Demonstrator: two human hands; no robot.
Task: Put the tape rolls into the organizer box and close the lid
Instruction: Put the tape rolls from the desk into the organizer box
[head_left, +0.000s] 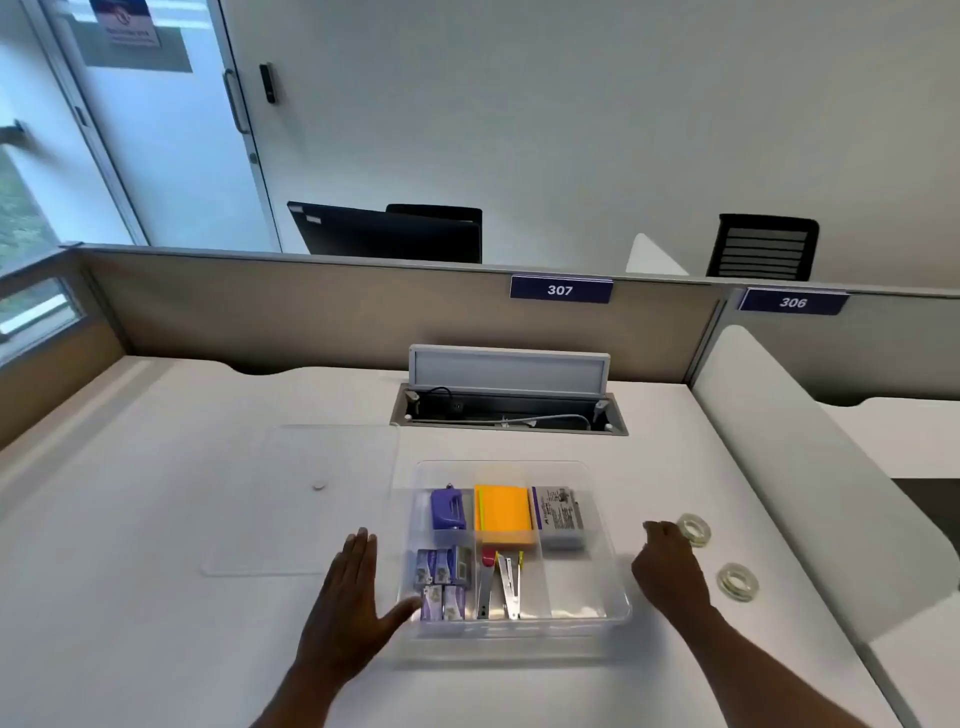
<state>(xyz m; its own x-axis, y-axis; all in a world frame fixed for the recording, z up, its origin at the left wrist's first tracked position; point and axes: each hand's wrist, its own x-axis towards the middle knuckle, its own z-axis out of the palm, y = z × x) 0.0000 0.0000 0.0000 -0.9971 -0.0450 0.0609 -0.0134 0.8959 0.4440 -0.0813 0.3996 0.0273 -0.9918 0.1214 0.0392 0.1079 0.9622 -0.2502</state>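
A clear plastic organizer box (618, 587) stands open on the white desk, holding a purple punch, orange sticky notes, staple boxes and metal tools. Its front right compartment holds nothing. The clear lid (296, 499) lies flat on the desk to the box's left. Two clear tape rolls rest on the desk right of the box: the far roll (694, 529) and the near roll (737, 582). My left hand (353, 603) lies flat and open beside the box's left wall. My right hand (667, 566) hovers right of the box, fingers loosely curled, fingertips just short of the far roll, holding nothing.
An open cable hatch (509, 410) with its flap raised sits in the desk behind the box. A beige partition (363, 312) bounds the desk at the back. A white divider (810, 467) runs along the right side, close to the tape rolls.
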